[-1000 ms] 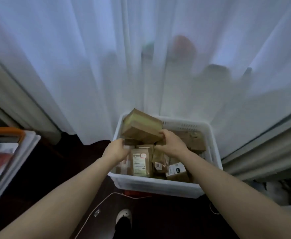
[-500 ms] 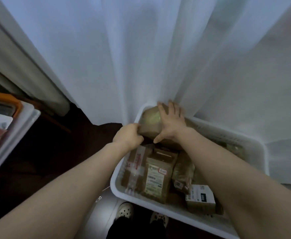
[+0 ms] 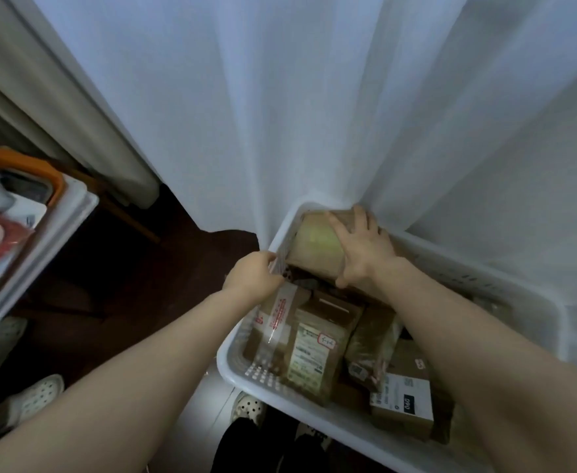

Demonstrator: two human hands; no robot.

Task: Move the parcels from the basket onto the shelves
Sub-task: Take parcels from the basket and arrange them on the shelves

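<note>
While right hand (image 3: 362, 256) covers parcel (image 3: 314, 245), left hand (image 3: 251, 280) perhaps touches it.

Right hand (image 3: 362, 254) lies spread on a brown parcel (image 3: 314, 244) in the basket (image 3: 505, 288), far left corner; left hand (image 3: 253, 279) curls at its left rim, grip unclear.

parcels (image 3: 314, 349) in basket (image 3: 533, 297), curtain (image 3: 280, 114) behind
</note>
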